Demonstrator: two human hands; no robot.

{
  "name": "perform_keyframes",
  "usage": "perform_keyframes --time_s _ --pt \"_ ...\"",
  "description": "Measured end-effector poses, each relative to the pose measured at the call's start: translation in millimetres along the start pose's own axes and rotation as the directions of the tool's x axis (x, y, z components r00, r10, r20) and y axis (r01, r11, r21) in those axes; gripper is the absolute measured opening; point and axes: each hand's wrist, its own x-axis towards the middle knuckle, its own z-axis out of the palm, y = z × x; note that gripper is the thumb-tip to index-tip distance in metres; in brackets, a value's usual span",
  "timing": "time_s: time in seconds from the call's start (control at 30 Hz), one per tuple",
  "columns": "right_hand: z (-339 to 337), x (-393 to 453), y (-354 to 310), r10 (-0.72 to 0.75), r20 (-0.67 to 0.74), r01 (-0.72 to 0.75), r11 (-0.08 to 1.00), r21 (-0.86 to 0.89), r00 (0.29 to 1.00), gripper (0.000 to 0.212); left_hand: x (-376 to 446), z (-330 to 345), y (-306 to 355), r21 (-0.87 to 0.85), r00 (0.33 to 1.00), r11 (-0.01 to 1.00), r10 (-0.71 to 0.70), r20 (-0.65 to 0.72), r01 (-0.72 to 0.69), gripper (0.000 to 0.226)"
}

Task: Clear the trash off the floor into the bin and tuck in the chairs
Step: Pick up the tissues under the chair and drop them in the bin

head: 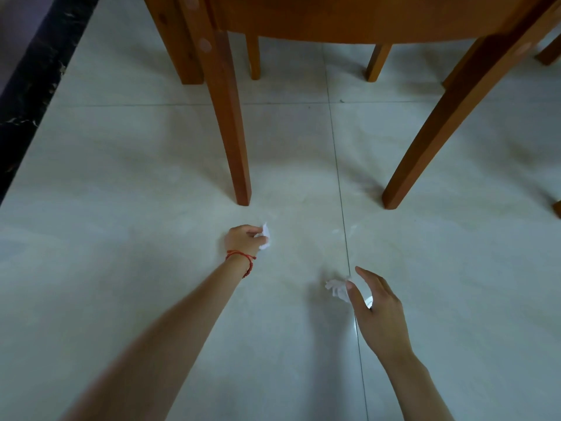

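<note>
Left hand point(243, 240) grips a crumpled white tissue point(265, 238) just before a wooden chair leg point(232, 132). Right hand point(375, 305), fingers spread, reaches a second tissue point(337, 288) on the tiled floor point(136, 238).

Glossy pale floor tiles point(151, 238), smooth varnished wooden chair legs point(233, 147), crumpled white paper scraps point(337, 288).

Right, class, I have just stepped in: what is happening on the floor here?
A person is bending over a pale tiled floor in front of a wooden chair, picking up trash. The left hand, with a red string bracelet at the wrist, has a crumpled white paper scrap in its grip. The right hand is open, its fingers reaching a second crumpled paper that lies on the tiles. No bin is in view.
</note>
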Motion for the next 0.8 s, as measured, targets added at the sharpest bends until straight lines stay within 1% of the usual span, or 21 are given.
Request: perform_keyframes --time_s 0.07,0.1,0.17,0.27,0.33,0.4,0.43,0.53,0.57,0.63,0.7,0.77,0.8 --pt "3 0 5 0.024 0.011 -0.024 1.0 -0.003 1.0 0.037 -7 1 -4 -0.119 0.998 0.991 -0.056 0.025 0.058 0.026" --pt "5 1 8 0.039 0.017 -0.039 0.999 -0.016 0.999 0.037 -12 2 -6 -0.151 0.997 0.986 -0.072 0.04 0.077 0.027" --pt "9 3 15 0.068 0.022 -0.067 0.996 -0.058 0.997 0.038 -21 3 -11 -0.194 0.993 0.976 -0.09 0.07 0.102 0.027" --pt "20 6 25 0.052 0.032 -0.049 0.995 -0.091 0.998 0.039 -34 6 -21 -0.247 0.988 0.96 -0.107 0.115 0.132 0.026" --pt "30 8 28 0.052 0.048 -0.047 0.993 -0.106 0.997 0.033 -40 11 -28 -0.245 0.984 0.959 -0.109 0.141 0.141 0.029" --pt "38 13 27 0.056 0.049 -0.05 0.992 -0.115 0.997 0.023 -47 15 -31 -0.222 0.985 0.967 -0.096 0.145 0.127 0.031" --pt "43 17 27 0.057 0.044 -0.05 0.99 -0.135 0.997 0.022 -48 17 -32 -0.214 0.986 0.97 -0.091 0.142 0.12 0.029" --pt "53 26 32 0.067 0.03 -0.058 0.972 -0.229 0.997 0.028 -49 17 -32 -0.215 0.99 0.972 -0.073 0.123 0.099 0.025" --pt "56 28 34 0.06 0.015 -0.055 0.971 -0.233 0.998 0.023 -50 16 -32 -0.208 0.991 0.974 -0.067 0.116 0.091 0.024" --pt "59 31 40 0.045 -0.003 -0.045 0.98 -0.193 0.999 0.017 -52 14 -31 -0.196 0.993 0.978 -0.058 0.104 0.078 0.025" --pt "62 34 45 0.075 -0.004 -0.075 0.992 -0.103 0.997 0.02 -53 13 -30 -0.194 0.993 0.978 -0.059 0.102 0.078 0.024" --pt "59 37 43 0.172 -0.017 -0.17 0.981 0.094 0.985 0.022 -54 13 -31 -0.189 0.992 0.978 -0.068 0.104 0.087 0.024" --pt "55 38 40 0.239 -0.016 -0.231 0.951 0.203 0.971 0.021 -56 12 -30 -0.182 0.992 0.979 -0.075 0.102 0.092 0.024"
